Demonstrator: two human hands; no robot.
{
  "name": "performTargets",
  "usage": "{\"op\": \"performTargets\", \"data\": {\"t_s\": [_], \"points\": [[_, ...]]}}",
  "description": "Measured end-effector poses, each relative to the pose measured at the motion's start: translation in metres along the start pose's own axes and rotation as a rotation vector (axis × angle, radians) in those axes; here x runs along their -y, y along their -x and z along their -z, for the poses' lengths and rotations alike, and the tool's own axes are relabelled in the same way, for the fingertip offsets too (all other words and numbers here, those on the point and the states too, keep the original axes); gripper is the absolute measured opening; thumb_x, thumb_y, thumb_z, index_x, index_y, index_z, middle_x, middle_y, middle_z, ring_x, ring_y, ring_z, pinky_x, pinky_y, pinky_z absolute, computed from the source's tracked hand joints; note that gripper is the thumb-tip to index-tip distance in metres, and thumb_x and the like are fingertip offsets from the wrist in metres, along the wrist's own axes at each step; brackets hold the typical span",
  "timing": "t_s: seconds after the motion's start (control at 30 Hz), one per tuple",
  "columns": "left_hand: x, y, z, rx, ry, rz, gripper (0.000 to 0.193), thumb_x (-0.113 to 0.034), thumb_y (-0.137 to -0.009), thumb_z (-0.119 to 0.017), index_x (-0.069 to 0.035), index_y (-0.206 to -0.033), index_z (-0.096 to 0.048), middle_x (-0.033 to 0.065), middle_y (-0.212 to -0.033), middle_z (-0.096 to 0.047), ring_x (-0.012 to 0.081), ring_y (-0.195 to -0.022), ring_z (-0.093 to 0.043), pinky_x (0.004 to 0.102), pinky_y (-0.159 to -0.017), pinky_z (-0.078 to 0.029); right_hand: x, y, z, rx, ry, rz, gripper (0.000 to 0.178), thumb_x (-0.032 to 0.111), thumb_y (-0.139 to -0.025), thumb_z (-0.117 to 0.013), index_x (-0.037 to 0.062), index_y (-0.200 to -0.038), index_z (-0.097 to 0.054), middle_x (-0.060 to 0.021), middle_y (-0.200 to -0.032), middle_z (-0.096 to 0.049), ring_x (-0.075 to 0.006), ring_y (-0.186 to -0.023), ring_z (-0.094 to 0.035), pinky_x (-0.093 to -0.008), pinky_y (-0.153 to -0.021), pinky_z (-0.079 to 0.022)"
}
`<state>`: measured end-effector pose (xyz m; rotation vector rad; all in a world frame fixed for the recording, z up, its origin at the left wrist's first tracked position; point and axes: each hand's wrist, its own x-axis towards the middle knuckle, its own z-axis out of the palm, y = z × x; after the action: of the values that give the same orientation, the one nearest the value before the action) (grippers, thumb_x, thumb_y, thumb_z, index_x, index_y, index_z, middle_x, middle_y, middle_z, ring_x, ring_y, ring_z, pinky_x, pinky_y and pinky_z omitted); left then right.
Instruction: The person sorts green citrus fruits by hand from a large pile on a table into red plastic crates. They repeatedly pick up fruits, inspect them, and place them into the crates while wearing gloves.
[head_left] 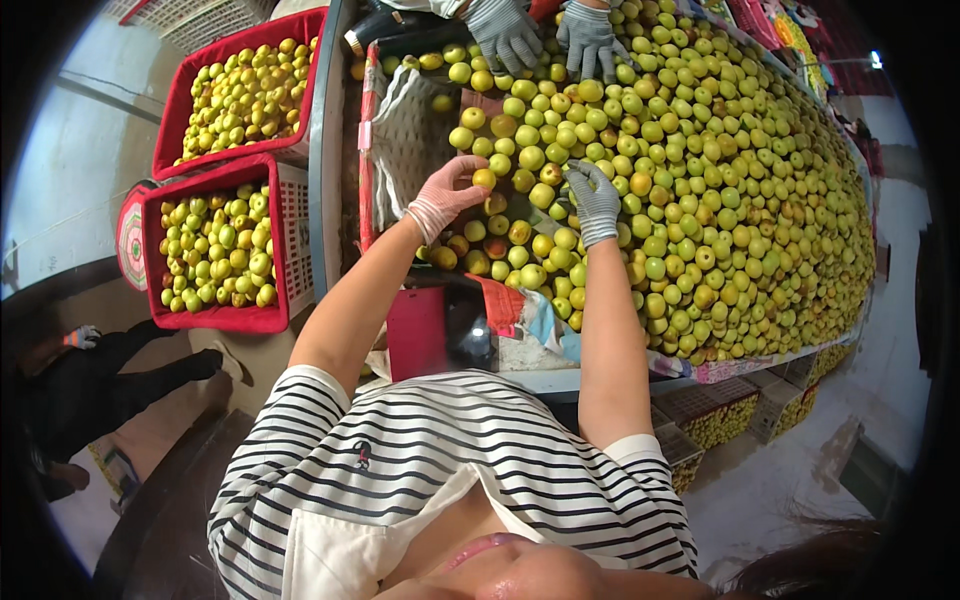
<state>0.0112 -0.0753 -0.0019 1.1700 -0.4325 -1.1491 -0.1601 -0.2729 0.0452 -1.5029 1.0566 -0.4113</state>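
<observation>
Yellow-green round fruit, single, in left hand, left of the main fruit heap.
Left fingers clamped on it; no long axis evident. Right hand farther off, at heap's left side, fingers bent; grip cannot be told.

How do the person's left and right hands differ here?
The left hand wears a pinkish glove, the right hand a grey glove. The left hand holds a yellowish fruit; whether the right hand holds any is unclear. Both gloves are striped near the wrist.
</observation>
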Motion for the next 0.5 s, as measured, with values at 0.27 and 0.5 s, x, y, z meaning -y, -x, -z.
{"op": "performTargets", "data": {"t_s": [0.27,0.5], "points": [[-0.013,0.019,-0.012,0.021,0.194,0.042,0.045,-0.002,-0.090,-0.064,-0.003,-0.132,-0.049,0.0080,-0.119,-0.060,0.0197,-0.104,-0.061,0.0323,-0.090,-0.053,0.015,0.027,-0.016,0.083,0.209,-0.032,0.030,0.018,-0.085,-0.069,0.0008,-0.109,-0.067,-0.0116,-0.102,-0.069,-0.0154,-0.086,-0.067,-0.0284,-0.070,-0.057],[0.001,0.010,-0.002,0.100,0.531,0.087,0.056,-0.019,-0.090,-0.069,-0.008,-0.139,-0.045,0.0087,-0.122,-0.060,0.0235,-0.107,-0.061,0.0407,-0.093,-0.050,0.001,0.054,-0.036,0.164,0.045,-0.060,0.031,0.011,-0.085,-0.068,-0.0013,-0.113,-0.065,-0.0129,-0.111,-0.066,-0.0155,-0.079,-0.067,-0.0271,-0.060,-0.060]]}}
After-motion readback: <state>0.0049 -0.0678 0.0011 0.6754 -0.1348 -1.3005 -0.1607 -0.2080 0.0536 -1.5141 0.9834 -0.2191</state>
